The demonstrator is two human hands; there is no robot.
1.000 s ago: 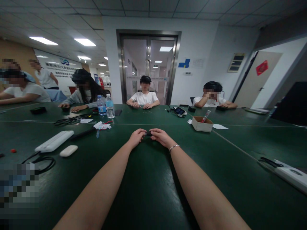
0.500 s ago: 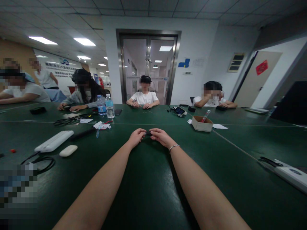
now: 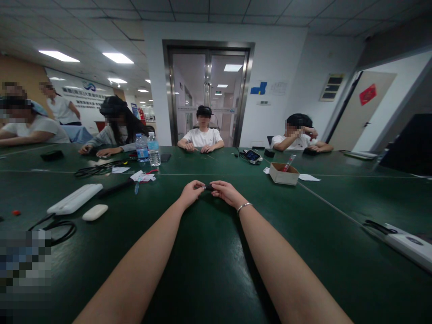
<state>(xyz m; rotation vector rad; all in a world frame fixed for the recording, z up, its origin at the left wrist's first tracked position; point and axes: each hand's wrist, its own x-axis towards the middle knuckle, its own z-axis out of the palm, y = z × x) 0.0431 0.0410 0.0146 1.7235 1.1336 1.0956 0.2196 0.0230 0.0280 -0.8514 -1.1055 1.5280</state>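
Observation:
A small black object [image 3: 209, 187] is held low over the green table [image 3: 216, 252], straight ahead of me. My right hand [image 3: 224, 191] is closed on it, thumb and fingers pinching its right part. From the other side, my left hand [image 3: 193, 192] pinches its left end, where a small pale, shiny bit shows at the fingertips. Fingers cover much of the object, so its exact kind cannot be made out. A silver bracelet [image 3: 244, 208] circles my right wrist.
At left lie a white power bank [image 3: 76, 199], a white oval case [image 3: 95, 212] and black cables [image 3: 64, 231]. Two water bottles [image 3: 148, 149] stand farther back. An open cardboard box [image 3: 283, 175] is at right, a white device [image 3: 410, 243] at the right edge. Several people sit around the table.
Both my hands keep their pinch on the small black object, nearly in place. Across the table at right, a person's raised arm has shifted at the head. The view has moved very slightly.

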